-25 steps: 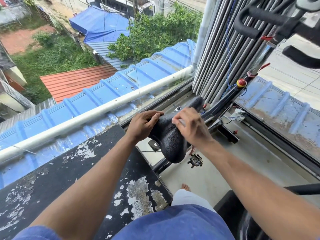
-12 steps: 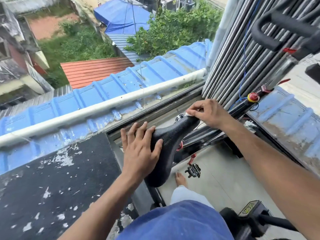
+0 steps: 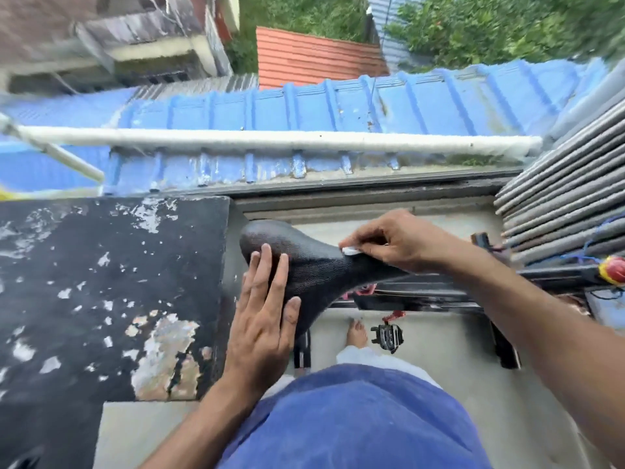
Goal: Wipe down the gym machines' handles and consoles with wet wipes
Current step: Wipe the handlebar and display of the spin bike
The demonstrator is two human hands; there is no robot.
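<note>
A black textured bike saddle [image 3: 311, 265] lies in the middle of the view, its narrow nose pointing right. My left hand [image 3: 263, 319] rests flat on the saddle's wide rear, fingers straight, thumb along its lower edge. My right hand [image 3: 395, 242] sits over the saddle's nose with fingers curled round a small white wet wipe [image 3: 350, 251], which touches the saddle's top. Most of the wipe is hidden inside the hand.
A black slab with peeling paint [image 3: 111, 292] fills the left. Behind the saddle runs a window frame [image 3: 355, 191]. The bike's frame with a red knob [image 3: 614, 269] and a pedal [image 3: 387, 336] lie right and below. My bare foot [image 3: 356, 333] stands on the floor.
The view has swung left and down. My right hand with the wipe stays on the saddle's nose end. My left hand still lies flat on the saddle's rear.
</note>
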